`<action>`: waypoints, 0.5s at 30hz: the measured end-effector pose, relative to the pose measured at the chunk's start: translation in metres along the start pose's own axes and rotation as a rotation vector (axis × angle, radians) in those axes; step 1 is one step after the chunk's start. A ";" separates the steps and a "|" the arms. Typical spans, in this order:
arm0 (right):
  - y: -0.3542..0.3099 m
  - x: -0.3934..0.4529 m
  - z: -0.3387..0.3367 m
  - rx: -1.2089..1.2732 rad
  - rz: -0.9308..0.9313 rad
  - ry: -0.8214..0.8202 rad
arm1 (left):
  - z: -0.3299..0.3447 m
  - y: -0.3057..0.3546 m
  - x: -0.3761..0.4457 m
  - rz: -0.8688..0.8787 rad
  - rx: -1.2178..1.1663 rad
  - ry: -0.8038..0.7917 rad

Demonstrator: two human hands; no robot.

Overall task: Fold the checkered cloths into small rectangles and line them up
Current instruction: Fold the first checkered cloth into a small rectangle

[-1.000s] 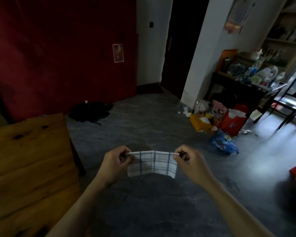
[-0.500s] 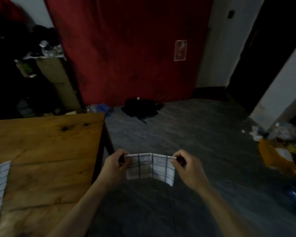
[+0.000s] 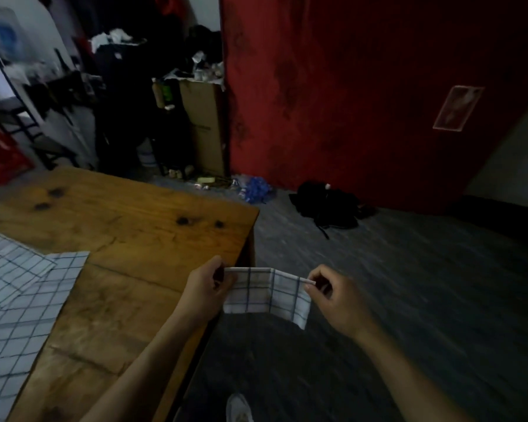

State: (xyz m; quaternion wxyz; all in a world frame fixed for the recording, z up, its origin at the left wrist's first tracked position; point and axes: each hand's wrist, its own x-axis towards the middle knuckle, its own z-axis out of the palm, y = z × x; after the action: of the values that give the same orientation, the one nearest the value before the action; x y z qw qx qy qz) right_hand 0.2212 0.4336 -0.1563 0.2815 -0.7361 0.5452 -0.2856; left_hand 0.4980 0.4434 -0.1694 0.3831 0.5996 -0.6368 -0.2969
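A red wall (image 3: 363, 86) is filling the background above a grey floor (image 3: 409, 300). A wooden table (image 3: 141, 239) is standing at the left, with unfolded checkered cloths (image 3: 22, 300) lying spread on its near left part. A black bag (image 3: 326, 205) is sitting on the floor near the wall. In front, just past the table's corner, a small folded checkered cloth (image 3: 265, 295) is hanging in the air. The left hand (image 3: 205, 290) is pinching its upper left corner, and the right hand (image 3: 339, 303) is pinching its upper right corner.
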 end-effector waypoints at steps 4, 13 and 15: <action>-0.005 0.072 0.014 -0.039 0.001 -0.035 | -0.013 -0.026 0.052 0.006 -0.034 0.017; -0.008 0.197 0.058 -0.032 -0.044 -0.166 | -0.045 -0.081 0.129 -0.145 -0.021 0.143; -0.002 0.223 0.070 -0.013 -0.064 -0.214 | -0.049 -0.093 0.143 -0.191 -0.001 0.169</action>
State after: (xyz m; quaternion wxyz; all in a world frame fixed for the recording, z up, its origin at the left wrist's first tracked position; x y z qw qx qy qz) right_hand 0.3277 0.2262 -0.1766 0.3240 -0.7813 0.4901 -0.2107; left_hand 0.5913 0.2964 -0.2023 0.4057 0.6803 -0.5420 -0.2809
